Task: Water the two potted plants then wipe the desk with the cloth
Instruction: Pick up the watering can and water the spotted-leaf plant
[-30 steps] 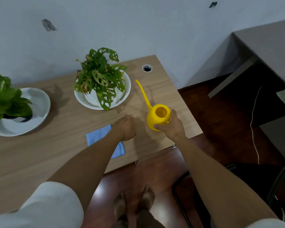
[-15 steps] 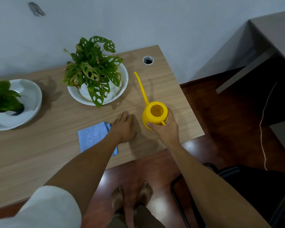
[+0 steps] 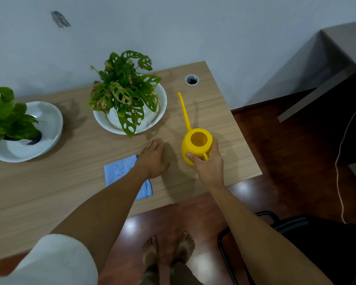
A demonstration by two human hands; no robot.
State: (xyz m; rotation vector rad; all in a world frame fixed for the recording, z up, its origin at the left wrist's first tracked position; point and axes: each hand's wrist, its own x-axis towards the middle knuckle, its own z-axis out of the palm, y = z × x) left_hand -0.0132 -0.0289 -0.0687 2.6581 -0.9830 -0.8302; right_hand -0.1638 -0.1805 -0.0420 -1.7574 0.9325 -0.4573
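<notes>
A yellow watering can stands upright on the desk near its right edge, top opening empty to view, thin spout pointing toward the wall. Left of it, a plant with holed leaves sits in a white bowl. A second leafy plant sits in a white bowl at far left. A light blue cloth lies flat near the front edge.

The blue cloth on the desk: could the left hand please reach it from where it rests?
Probably yes: the left hand lies flat beside the blue cloth, with nothing between them.
</notes>
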